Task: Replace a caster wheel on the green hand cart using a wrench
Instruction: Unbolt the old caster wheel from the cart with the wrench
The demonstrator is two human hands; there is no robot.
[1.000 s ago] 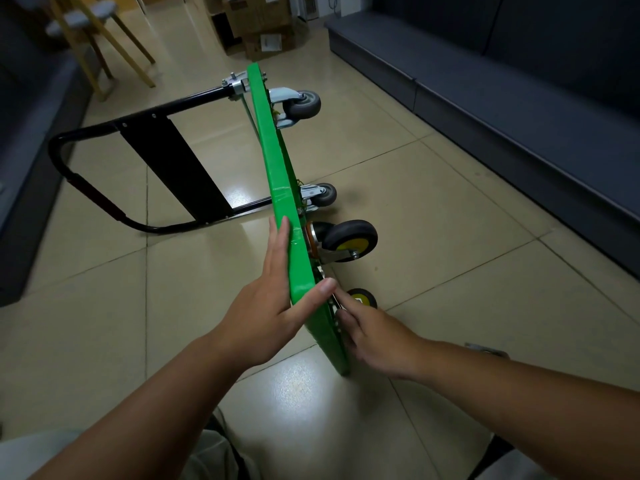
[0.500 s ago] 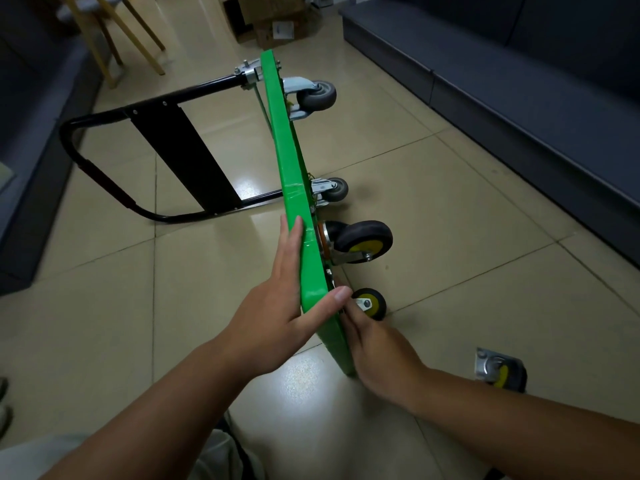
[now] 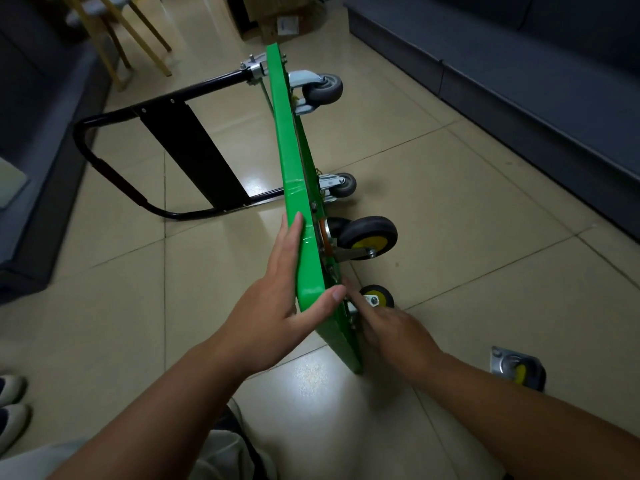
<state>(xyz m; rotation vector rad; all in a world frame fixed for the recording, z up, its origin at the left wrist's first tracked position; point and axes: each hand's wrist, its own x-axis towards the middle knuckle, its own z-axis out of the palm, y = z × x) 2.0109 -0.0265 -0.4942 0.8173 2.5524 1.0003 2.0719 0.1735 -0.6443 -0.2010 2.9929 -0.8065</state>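
Fingers of left hand (image 3: 273,306) lie straight and together along the upper face of the green hand cart (image 3: 294,188); the thumb hooks over its top edge, so the deck is clamped between them. Right hand (image 3: 394,329): fingers reach in at the near lower caster (image 3: 377,297), tips partly hidden behind the deck; cannot tell whether they hold anything.

Cart stands on its side edge on the tiled floor (image 3: 467,202), black handle (image 3: 114,181) lying out to the left. Wheels face right: two grey casters (image 3: 323,89) at the far end and a black yellow-hub caster (image 3: 367,237) nearer.

Loose caster (image 3: 517,369) lies on the floor beside the right forearm. Dark bench (image 3: 519,84) along the right. Cardboard boxes (image 3: 263,15) beyond the cart; white label unreadable. Wooden chair legs (image 3: 117,39) upper left; shoes (image 3: 10,410) at the left edge.
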